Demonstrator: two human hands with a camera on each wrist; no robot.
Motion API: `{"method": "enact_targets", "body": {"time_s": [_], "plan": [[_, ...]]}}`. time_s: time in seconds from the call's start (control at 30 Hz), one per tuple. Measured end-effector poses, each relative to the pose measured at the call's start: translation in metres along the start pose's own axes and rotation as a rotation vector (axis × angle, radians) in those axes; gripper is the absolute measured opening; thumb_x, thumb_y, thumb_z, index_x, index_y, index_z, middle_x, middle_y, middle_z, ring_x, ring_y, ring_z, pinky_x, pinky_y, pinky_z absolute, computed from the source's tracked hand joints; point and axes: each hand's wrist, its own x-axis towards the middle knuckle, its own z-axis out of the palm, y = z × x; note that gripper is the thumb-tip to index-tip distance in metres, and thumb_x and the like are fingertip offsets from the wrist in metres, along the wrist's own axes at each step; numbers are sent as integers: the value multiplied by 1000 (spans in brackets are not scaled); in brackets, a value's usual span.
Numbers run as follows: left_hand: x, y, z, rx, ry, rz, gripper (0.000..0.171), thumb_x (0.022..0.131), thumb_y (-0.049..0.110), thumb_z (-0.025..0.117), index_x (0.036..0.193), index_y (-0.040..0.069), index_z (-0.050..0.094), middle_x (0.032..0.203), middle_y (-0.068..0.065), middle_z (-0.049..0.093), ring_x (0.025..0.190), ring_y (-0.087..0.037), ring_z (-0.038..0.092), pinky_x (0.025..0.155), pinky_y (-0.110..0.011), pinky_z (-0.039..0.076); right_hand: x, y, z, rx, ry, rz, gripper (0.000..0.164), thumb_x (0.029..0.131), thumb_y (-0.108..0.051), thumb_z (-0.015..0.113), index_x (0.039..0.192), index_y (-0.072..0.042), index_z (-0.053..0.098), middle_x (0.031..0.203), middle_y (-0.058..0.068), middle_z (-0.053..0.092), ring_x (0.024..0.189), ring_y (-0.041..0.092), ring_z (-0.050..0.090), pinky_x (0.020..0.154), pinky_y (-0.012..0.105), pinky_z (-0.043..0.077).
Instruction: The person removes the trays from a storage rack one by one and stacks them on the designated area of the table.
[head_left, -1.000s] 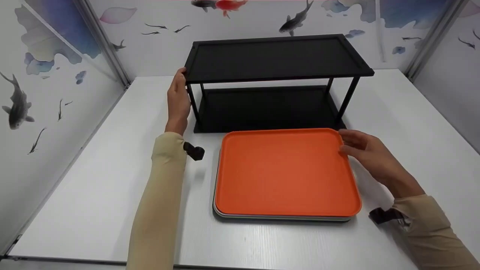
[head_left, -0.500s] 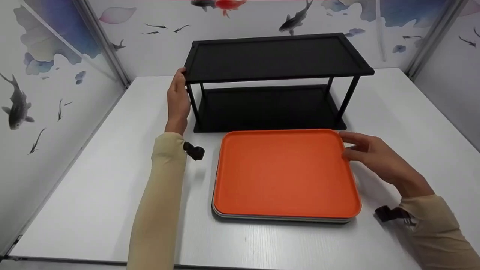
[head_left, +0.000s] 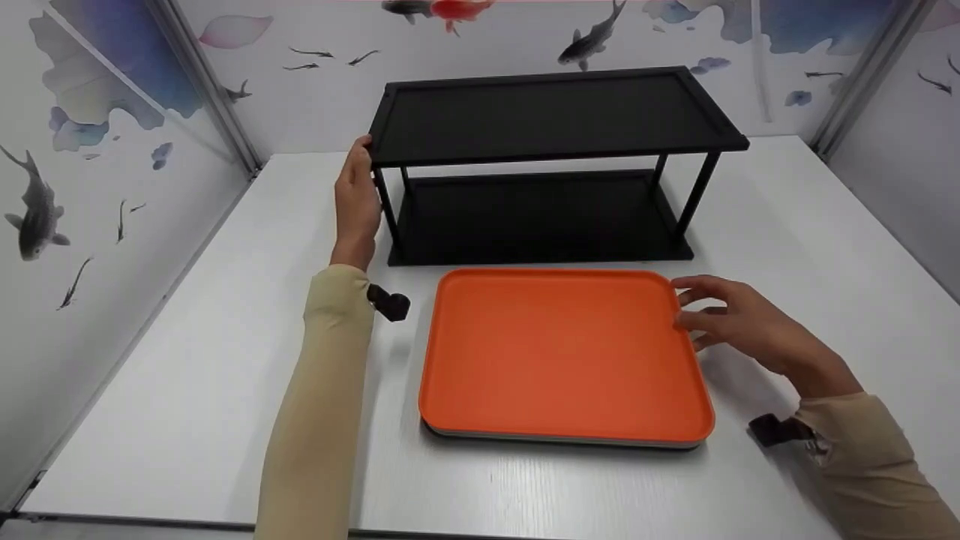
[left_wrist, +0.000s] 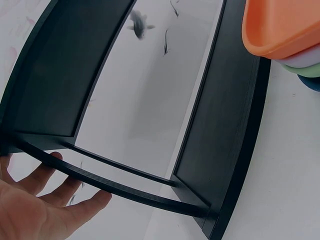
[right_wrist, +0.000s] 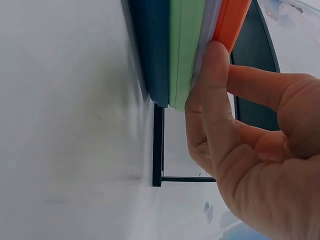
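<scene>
A two-tier black rack (head_left: 540, 116) stands at the back of the table. Beside its left end, my left hand (head_left: 356, 206) reaches up to the upper shelf; in the left wrist view, its extended fingers (left_wrist: 90, 205) meet the side post from outside. In front of the rack lies a rectangular orange tray (head_left: 562, 356), uppermost in a stack. Beneath it, the right wrist view shows a lavender tray (right_wrist: 206, 37), a light green tray (right_wrist: 184, 55) and a dark blue tray (right_wrist: 154, 55). My right hand (head_left: 750, 326) pinches the orange tray's right edge near its far corner.
The white table (head_left: 225, 360) carries the rack and the stack. White panels printed with fish and flowers (head_left: 105, 97) enclose the back and sides, joined by metal corner posts (head_left: 206, 82). The rack's lower shelf (head_left: 532, 217) sits just behind the trays.
The orange tray has shifted slightly toward me and left, leaving a strip of table between it and the rack. My right hand has moved nearer along with it. My left hand and the rack stay put.
</scene>
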Motion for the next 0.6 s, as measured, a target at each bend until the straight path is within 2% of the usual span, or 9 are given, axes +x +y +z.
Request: {"method": "enact_targets", "body": {"time_s": [0.23, 0.33, 0.43, 0.53, 0.6], "plan": [[0, 1, 1, -10, -12, 3, 54, 112, 50, 28, 160, 26, 37, 167, 7, 29, 153, -6, 23, 122, -21, 24, 0, 1, 1, -4, 11, 11, 65, 101, -24, 68, 154, -4, 37, 147, 24, 41, 112, 23, 64, 83, 33, 61], [-3, 1, -2, 22, -19, 1, 55, 111, 51, 28, 161, 28, 33, 168, 8, 28, 153, -6, 23, 122, -22, 23, 2, 1, 3, -17, 20, 3, 63, 102, -24, 65, 154, -4, 37, 147, 23, 43, 114, 25, 63, 84, 32, 60], [-12, -3, -10, 131, -19, 19, 57, 111, 50, 28, 163, 25, 30, 168, 5, 29, 154, -10, 24, 123, -26, 24, 3, -1, 3, -45, 53, -29, 59, 105, -26, 60, 154, -2, 37, 146, 22, 45, 113, 23, 62, 84, 28, 59], [-25, -7, -21, 304, -21, 53, 60, 112, 48, 32, 163, 16, 29, 166, -6, 33, 154, -20, 28, 124, -35, 26, -1, -9, 0, -121, 140, -62, 59, 108, -35, 54, 155, -4, 38, 146, 20, 48, 115, 25, 62, 84, 23, 57], [-36, -6, -28, 419, -31, 89, 63, 111, 47, 35, 162, 9, 29, 165, -13, 34, 154, -28, 28, 125, -43, 25, -4, -16, -4, -192, 229, -86, 63, 107, -42, 52, 157, -6, 36, 148, 21, 47, 122, 33, 58, 92, 33, 56]]}}
